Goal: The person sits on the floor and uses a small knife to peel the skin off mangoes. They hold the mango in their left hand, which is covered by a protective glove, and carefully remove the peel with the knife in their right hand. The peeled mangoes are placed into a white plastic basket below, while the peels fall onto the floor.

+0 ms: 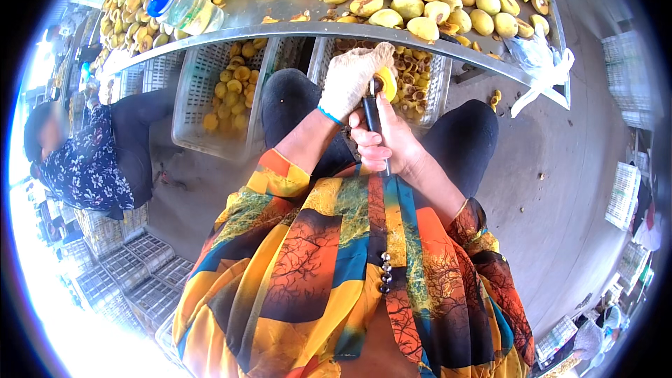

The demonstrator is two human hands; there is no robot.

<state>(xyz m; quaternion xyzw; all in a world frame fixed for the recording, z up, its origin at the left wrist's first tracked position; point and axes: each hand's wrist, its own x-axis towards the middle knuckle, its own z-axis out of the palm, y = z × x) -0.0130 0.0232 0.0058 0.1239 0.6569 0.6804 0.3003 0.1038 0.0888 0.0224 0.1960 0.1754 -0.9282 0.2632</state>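
Observation:
My left hand (350, 80), in a pale knitted glove, grips a yellow halved fruit (387, 84) just below the table's front edge. My bare right hand (388, 139) is closed around the black handle of a small tool (371, 115). The tool's metal end meets the brown middle of the fruit; its exact shape is hidden. Below both hands and the fruit, a plastic crate (445, 81) holds yellow fruit pieces and brown scraps. Many yellow fruits, several of them cut, lie heaped on the metal table (294, 31) beyond my hands.
A clear jar with a blue lid (191, 10) lies on the table at the left. A second crate (181, 110) with yellow halves stands on the floor. White plastic bags (541, 63) hang at the table's right corner. A co-worker (86, 163) sits at the left near stacked crates (128, 268).

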